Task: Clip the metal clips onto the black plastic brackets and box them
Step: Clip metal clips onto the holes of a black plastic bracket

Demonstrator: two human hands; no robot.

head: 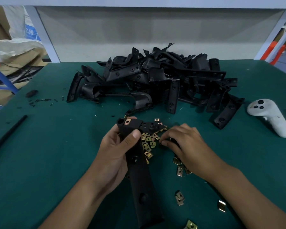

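The left hand (117, 146) grips a long black bracket (142, 179), fingers and thumb curled round its upper part; the bracket runs from near the bottom edge of the view up to a head end where one clip (127, 121) already sits, coppery against the black. The right hand (183, 142) rests palm-down on the loose clips (149, 142) beside the bracket, fingers bent with the tips drawn together at the heap (whether a clip is pinched between them I cannot tell). More clips lie scattered on the green table (48, 154) below the right wrist and toward the near edge. Behind the hands a big pile of brackets (155, 80) is heaped against the back panel. To the right lies a white controller (269, 116), well apart from the hands. At the left a thin black rod (8, 134) lies on the table, with black scraps (40, 100) beyond it.
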